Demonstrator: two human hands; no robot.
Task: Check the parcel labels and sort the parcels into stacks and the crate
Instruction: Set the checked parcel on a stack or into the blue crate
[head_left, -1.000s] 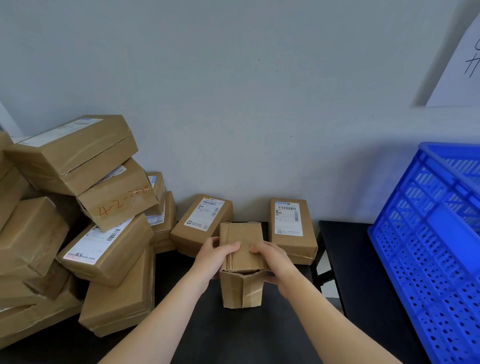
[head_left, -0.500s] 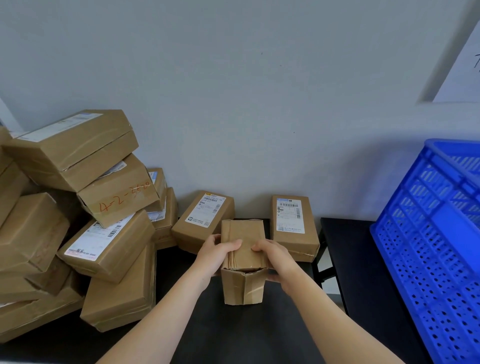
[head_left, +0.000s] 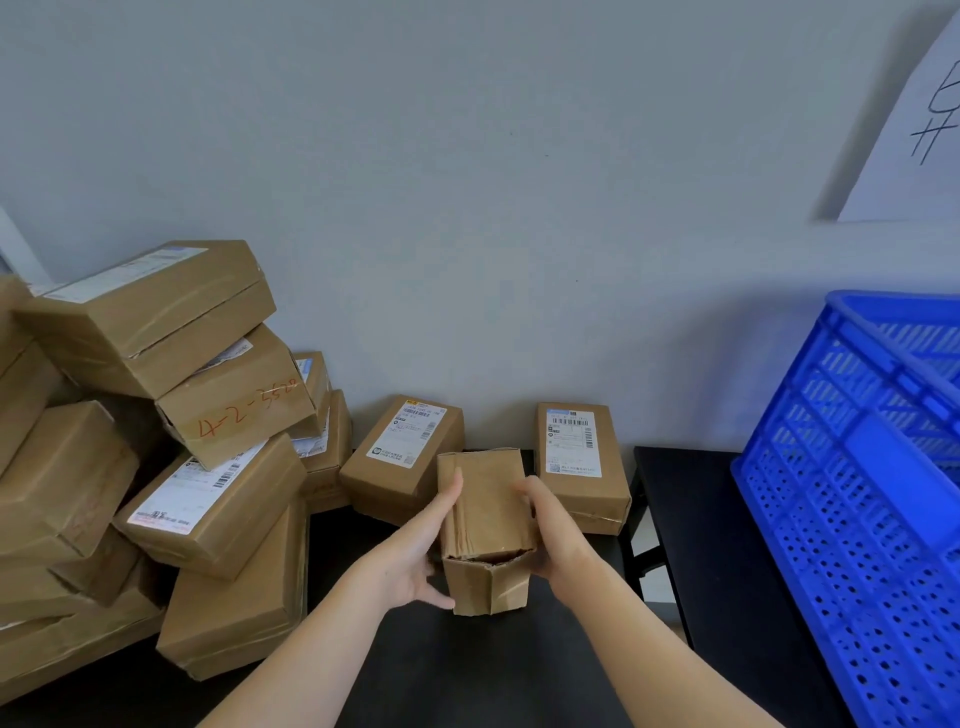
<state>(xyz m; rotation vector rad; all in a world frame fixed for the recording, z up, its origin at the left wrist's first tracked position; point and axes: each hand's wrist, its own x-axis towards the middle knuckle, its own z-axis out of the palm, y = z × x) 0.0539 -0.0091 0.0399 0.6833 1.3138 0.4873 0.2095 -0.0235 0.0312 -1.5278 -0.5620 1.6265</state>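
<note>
parcel: one small brown parcel (head_left: 485, 512) held just above the black table (head_left: 467, 675), crumpled end flap toward the camera.
left hand: the left hand (head_left: 413, 556) grips the parcel's left side, thumb up along the top edge, fingers round the lower corner.
right hand: the right hand (head_left: 553, 535) grips the right side, thumb on the top face, fingers hidden behind the parcel.
in the way: two label-up boxes lie flat by the wall just behind, the angled box (head_left: 410, 452) and the straight box (head_left: 576, 462); the parcel covers the gap between them.
left side: a tilted pile (head_left: 208, 519) of about ten brown boxes; the frame edge cuts it off, so no exact count. one has red handwriting.
right side: one blue crate (head_left: 857, 493) by a second table (head_left: 727, 561), well apart from the parcel.
wall: one handwritten sheet (head_left: 919, 135), upper right.
</note>
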